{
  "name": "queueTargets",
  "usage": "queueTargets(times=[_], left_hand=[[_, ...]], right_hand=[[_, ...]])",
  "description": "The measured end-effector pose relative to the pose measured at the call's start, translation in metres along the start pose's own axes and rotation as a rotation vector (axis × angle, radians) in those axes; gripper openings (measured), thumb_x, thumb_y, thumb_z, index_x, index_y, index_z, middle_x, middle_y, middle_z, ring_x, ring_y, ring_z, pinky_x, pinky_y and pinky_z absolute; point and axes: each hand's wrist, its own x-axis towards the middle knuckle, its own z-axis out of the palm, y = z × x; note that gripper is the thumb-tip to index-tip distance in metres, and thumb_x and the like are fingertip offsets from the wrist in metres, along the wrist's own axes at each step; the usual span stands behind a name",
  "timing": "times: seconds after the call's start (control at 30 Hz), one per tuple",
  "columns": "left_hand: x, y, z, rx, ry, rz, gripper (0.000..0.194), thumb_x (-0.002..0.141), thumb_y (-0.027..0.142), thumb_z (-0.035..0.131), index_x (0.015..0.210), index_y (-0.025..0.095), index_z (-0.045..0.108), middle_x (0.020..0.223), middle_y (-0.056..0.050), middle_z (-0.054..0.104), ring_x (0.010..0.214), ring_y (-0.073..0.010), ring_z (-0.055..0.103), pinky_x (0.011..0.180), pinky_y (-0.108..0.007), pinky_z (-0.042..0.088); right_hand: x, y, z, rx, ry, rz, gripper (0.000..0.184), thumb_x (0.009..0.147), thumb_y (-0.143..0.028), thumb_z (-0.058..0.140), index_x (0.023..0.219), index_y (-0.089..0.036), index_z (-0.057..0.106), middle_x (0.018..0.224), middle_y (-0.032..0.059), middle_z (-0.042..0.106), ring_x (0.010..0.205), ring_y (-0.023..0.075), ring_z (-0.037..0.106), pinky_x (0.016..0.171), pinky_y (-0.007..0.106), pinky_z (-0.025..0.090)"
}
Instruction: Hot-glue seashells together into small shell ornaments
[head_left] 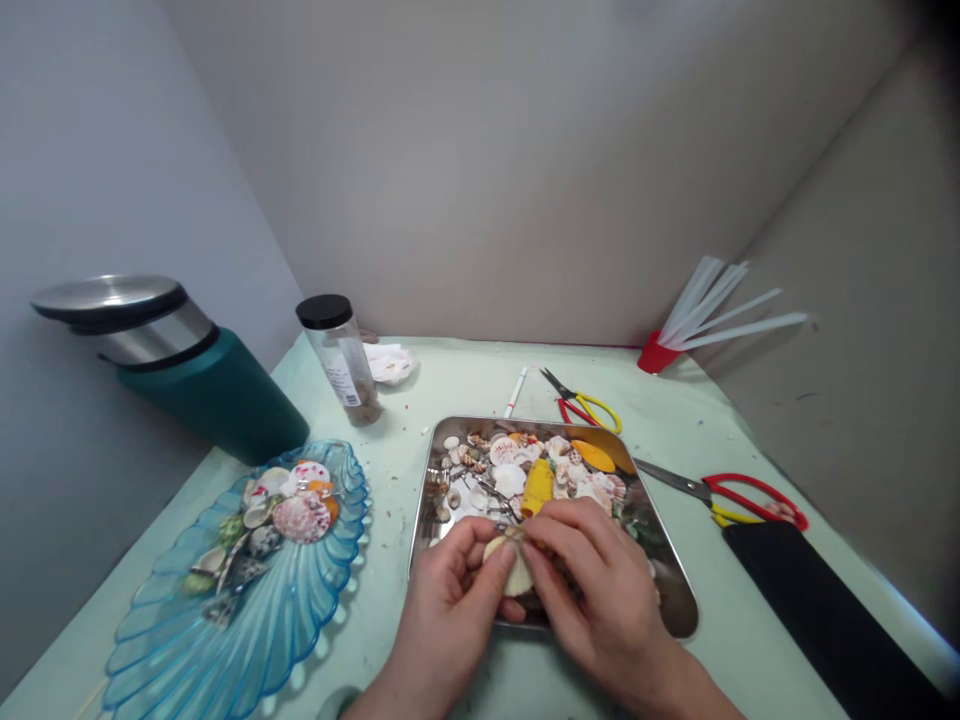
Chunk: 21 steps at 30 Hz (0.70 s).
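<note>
Over the front of a metal tray (679,600), both hands meet around a pale cream seashell (519,575). My left hand (457,585) pinches the shell from the left, its thumb lying on the shell's face. My right hand (592,575) has its thumb and fingertips closed at the shell's upper edge; whether something small is held there I cannot make out. Just beyond the fingers lies a yellow piece (538,487) among many shells (510,480) in the tray. Small dark metal parts (495,492) lie there too.
A blue scalloped dish (300,610) with shells stands left, near a teal bottle (217,390) and a black-lidded jar (337,355). Small scissors (581,400) and a white stick (517,392) lie behind the tray. Right are larger scissors (720,495), a black slab (825,610) and a red cup (657,354) of translucent sticks.
</note>
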Motion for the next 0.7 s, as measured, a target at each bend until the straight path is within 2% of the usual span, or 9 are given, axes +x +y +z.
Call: queueTargets(times=[0.3,0.7], left_hand=[[-0.001,-0.0015,-0.0021,0.015,-0.033,0.002,0.028,0.076,0.041,0.07,0.08,0.016,0.058,0.068,0.001,0.061,0.062,-0.0125,0.057,0.057,-0.025,0.057],[-0.0021,0.0018,-0.001,-0.015,-0.015,-0.031,0.034,0.069,0.046,0.075,0.075,0.016,0.058,0.064,0.003,0.06,0.06,-0.012,0.057,0.058,-0.027,0.057]], right_hand=[[0.0008,-0.0019,-0.0018,0.005,-0.004,-0.002,0.022,0.084,-0.006,0.056,0.102,-0.018,0.058,0.093,0.0083,0.059,0.083,0.02,0.056,0.073,0.036,0.049],[0.0001,-0.003,-0.0031,0.044,-0.006,-0.024,0.024,0.082,-0.003,0.057,0.102,-0.016,0.058,0.091,0.0089,0.058,0.083,0.0204,0.055,0.071,0.037,0.048]])
